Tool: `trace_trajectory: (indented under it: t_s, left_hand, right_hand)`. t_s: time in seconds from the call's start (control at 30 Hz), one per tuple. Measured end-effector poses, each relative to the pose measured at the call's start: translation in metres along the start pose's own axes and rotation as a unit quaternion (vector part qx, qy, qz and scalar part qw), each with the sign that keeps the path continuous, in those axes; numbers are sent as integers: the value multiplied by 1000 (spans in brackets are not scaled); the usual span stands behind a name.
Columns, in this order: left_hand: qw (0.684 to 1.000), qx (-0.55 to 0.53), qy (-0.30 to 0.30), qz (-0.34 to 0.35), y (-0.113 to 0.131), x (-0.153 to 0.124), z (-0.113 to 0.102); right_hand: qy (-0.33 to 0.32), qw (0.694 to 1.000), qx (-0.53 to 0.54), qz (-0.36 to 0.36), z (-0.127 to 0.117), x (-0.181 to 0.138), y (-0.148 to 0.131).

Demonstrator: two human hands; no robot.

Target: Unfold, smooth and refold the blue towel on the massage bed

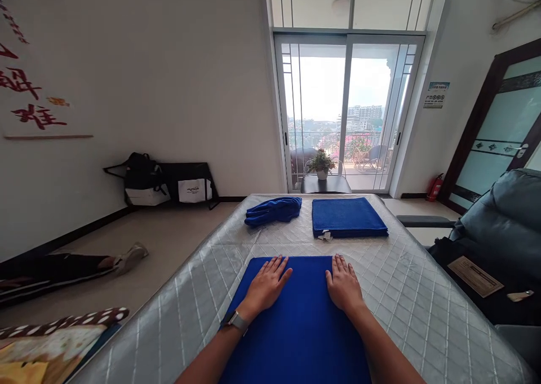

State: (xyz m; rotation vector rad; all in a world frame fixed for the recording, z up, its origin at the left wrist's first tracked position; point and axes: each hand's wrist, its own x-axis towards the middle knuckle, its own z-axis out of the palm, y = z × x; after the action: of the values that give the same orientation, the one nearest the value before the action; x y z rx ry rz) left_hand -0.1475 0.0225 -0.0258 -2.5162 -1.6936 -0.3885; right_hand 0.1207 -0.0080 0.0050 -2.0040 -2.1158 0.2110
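Note:
A blue cloth [304, 327] lies spread flat on a silver quilted mattress [422, 299], its near end cut off by the bottom of the view. My left hand [267, 285] rests on its far left part, fingers together and stretched forward, thumb out to the side. On the far right edge lies my right hand [344, 285], palm down with straight fingers. Neither hand grips anything. Beyond the cloth, a neatly folded stack of blue towels [349, 215] with a white tag sits on the right. A crumpled blue towel [274, 210] is left of the stack.
A black armchair [494, 220] stands right of the mattress, with a brown card on dark fabric. A potted plant [322, 164] sits on a chair past the far end. Bags [143, 175] lean by the wall. A person's leg [84, 263] stretches over the floor at left.

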Motion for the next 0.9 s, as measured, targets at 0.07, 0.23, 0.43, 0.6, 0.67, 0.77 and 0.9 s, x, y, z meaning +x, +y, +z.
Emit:
trace_trajectory:
  t_s: [0.07,0.23,0.43,0.6,0.67,0.77,0.9]
  left_hand:
    - [999,10,-1,-34,-28,-9,-2]
    - [997,8,16,-80,-49,-16,0]
    - [996,-18,24,-85,-48,-13,2]
    - [992,-34,32,-117,-51,-15,-1]
    - [991,-40,25,-123,-49,-15,-5]
    - [991,-45,20,-121,-48,-16,-9]
    - [992,-43,28,-118,-51,-16,-8]
  right_hand:
    - [-2,1000,0,0,2,1,1]
    - [-8,1000,-8,3,5,3,2]
    - [-15,999,-33,11,5,4,0]
    - [-14,998,-54,11,6,6,1]
    - [-23,998,-62,10,5,6,0]
    - [-35,997,-71,10,4,7,0]
    - [-45,996,-71,10,2,7,0]
